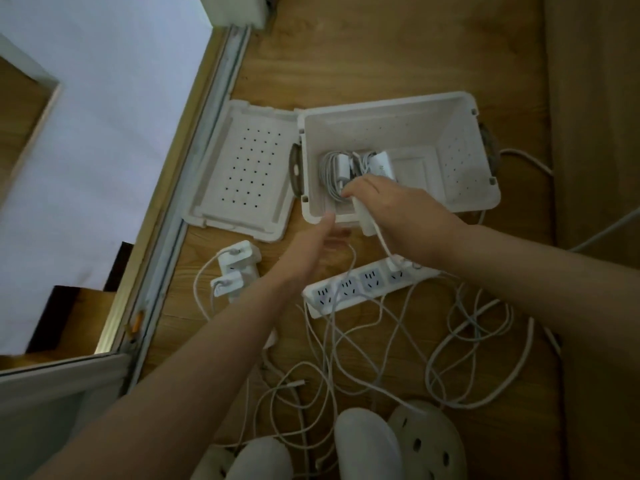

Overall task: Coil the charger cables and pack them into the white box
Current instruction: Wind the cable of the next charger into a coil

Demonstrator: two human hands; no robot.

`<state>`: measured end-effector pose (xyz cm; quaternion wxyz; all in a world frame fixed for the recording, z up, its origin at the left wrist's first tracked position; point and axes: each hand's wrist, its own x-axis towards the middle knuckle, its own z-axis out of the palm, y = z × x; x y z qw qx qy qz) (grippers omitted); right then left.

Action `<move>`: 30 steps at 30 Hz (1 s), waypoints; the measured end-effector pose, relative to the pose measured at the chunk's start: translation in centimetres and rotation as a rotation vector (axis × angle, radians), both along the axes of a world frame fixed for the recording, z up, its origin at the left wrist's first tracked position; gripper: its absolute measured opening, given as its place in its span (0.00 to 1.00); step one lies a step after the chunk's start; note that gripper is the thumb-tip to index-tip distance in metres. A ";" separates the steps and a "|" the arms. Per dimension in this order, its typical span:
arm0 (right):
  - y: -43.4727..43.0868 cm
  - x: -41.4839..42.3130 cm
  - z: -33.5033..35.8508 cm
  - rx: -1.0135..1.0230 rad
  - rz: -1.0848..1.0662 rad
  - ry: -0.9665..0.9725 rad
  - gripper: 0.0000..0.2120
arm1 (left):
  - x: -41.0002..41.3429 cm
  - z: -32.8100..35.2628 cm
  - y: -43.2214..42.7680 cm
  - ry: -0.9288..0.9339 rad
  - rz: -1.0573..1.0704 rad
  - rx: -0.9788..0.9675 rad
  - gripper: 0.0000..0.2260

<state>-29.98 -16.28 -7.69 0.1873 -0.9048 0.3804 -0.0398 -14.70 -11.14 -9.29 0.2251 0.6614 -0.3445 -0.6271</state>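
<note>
The white box (460, 188) stands open on the wooden floor, with coiled cables and chargers (341, 168) lying in its left part. My right hand (391, 209) reaches over the box's near wall and grips a white charger brick (363, 213), whose cable runs down toward the power strip (360, 285). My left hand (311, 244) hovers with straight fingers just in front of the box's near left corner and holds nothing. Two more white chargers (235, 268) lie on the floor to the left. Loose white cables (398, 348) tangle across the floor below the strip.
The box's perforated lid (242, 171) lies flat to the left of the box. A sliding-door track (194, 188) runs diagonally along the left. My feet in white clogs (426, 441) sit at the bottom edge, among the cables.
</note>
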 end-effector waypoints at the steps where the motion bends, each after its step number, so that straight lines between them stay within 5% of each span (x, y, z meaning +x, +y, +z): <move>1: 0.0 0.5 0.8 -0.023 0.001 0.008 0.28 | 0.1 1.2 -0.3 0.060 0.009 0.000 0.27; 6: 0.4 2.3 5.9 -0.094 0.047 0.027 0.36 | 0.3 6.7 -0.4 0.268 0.100 -0.029 0.28; 12: 2.6 4.5 12.9 0.134 -0.013 -0.177 0.24 | 0.8 13.1 1.0 0.491 0.278 -0.125 0.24; 19: 5.0 6.1 18.9 0.127 -0.215 -0.400 0.28 | 2.2 19.2 2.7 0.548 0.475 -0.300 0.14; 22: 6.3 6.7 20.9 0.476 -0.408 -0.600 0.17 | 2.5 21.9 3.3 0.566 0.629 -0.354 0.09; 25: 8.0 6.5 22.1 0.741 -0.274 -0.547 0.15 | 3.3 23.7 4.2 0.584 0.723 -0.332 0.14; 30: 9.8 4.8 24.7 0.496 -0.065 -0.356 0.14 | 3.9 26.7 6.8 0.634 0.627 -0.304 0.24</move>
